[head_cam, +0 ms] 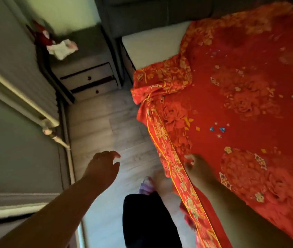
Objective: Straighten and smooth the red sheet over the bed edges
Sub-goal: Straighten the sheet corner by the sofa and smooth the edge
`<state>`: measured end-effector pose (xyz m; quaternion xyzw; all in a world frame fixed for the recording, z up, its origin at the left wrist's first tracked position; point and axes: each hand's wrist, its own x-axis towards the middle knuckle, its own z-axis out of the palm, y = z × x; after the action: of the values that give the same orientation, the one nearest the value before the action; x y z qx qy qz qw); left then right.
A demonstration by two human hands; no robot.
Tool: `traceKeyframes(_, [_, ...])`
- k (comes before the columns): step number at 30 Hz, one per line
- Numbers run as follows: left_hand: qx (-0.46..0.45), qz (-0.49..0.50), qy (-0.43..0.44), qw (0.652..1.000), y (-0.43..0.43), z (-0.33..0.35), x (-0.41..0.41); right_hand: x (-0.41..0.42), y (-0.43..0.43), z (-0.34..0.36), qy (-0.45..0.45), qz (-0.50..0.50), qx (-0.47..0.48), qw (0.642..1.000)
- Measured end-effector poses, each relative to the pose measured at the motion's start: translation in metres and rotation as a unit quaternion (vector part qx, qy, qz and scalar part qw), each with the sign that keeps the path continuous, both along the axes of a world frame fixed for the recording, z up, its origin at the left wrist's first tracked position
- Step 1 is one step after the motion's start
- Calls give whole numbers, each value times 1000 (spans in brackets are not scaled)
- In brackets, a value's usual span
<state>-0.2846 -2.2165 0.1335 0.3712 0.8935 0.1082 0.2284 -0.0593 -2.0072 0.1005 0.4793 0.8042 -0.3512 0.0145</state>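
Observation:
The red sheet with gold flowers covers most of the bed on the right. Its patterned border hangs down the near side. Near the head of the bed the sheet's corner is folded back and bunched, leaving bare white mattress showing. My right hand rests on the sheet at the bed's side edge, fingers pinching the fabric by the gold border. My left hand hangs over the floor left of the bed, fingers apart and holding nothing.
A nightstand with two drawers stands at the head of the narrow aisle, with a white cloth on top. A radiator lines the left wall. My leg and slippered foot stand on the pale wood floor. A grey headboard backs the bed.

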Motion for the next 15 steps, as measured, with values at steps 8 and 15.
traceKeyframes(8, [21, -45, 36, 998, 140, -7, -169, -158, 122, -20, -18, -45, -48, 998])
traceKeyframes(15, [-5, -166, 61, 984, 256, -27, -268, -255, 191, -19, 1, -108, -105, 989])
